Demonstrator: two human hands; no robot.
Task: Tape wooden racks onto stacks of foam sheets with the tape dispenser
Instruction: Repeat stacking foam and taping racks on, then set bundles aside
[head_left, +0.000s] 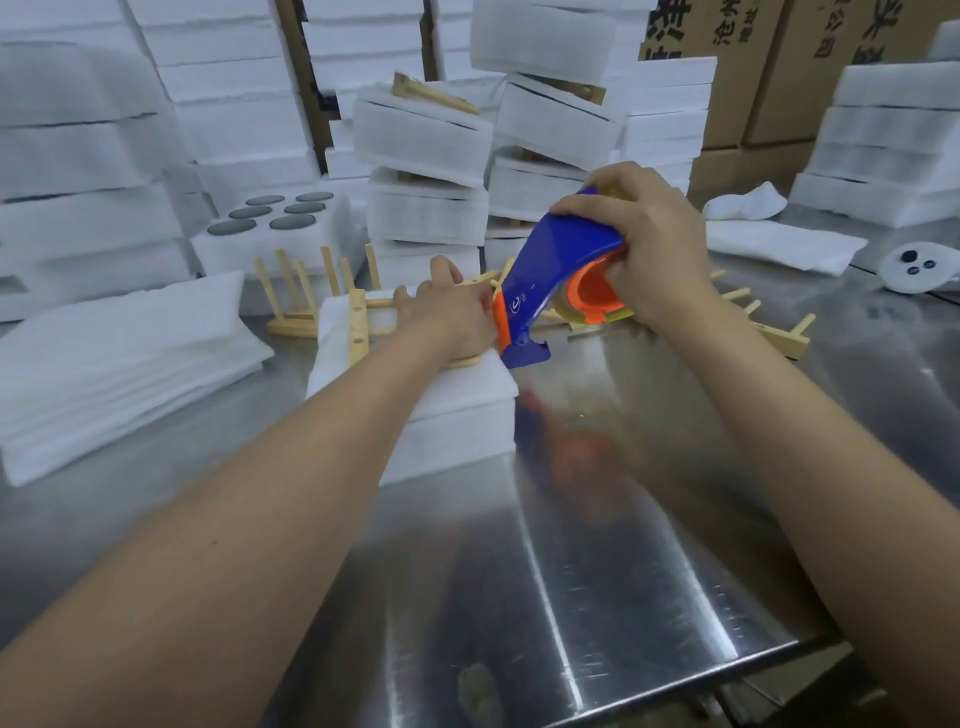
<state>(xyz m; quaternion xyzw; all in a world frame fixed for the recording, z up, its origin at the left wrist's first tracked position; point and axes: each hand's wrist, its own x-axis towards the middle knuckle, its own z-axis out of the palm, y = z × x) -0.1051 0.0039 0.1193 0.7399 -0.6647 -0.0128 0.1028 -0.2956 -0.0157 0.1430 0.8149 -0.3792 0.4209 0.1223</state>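
A stack of white foam sheets (457, 415) lies on the steel table (597, 545) in the middle of the view. A pale wooden rack (358, 325) rests flat on top of it. My left hand (449, 312) presses down on the rack near the stack's right edge. My right hand (644, 239) grips a blue and orange tape dispenser (545, 280) from above. The dispenser's nose points down and touches the foam's right edge beside my left hand. A roll of clear tape sits inside the dispenser.
Loose foam sheets (119, 364) lie at the left. More wooden racks (306, 291) stand behind the stack, and another rack (769, 327) lies at the right. Tall piles of taped foam bundles (426, 171) and cardboard boxes (769, 62) fill the back. The table's front edge is at the lower right.
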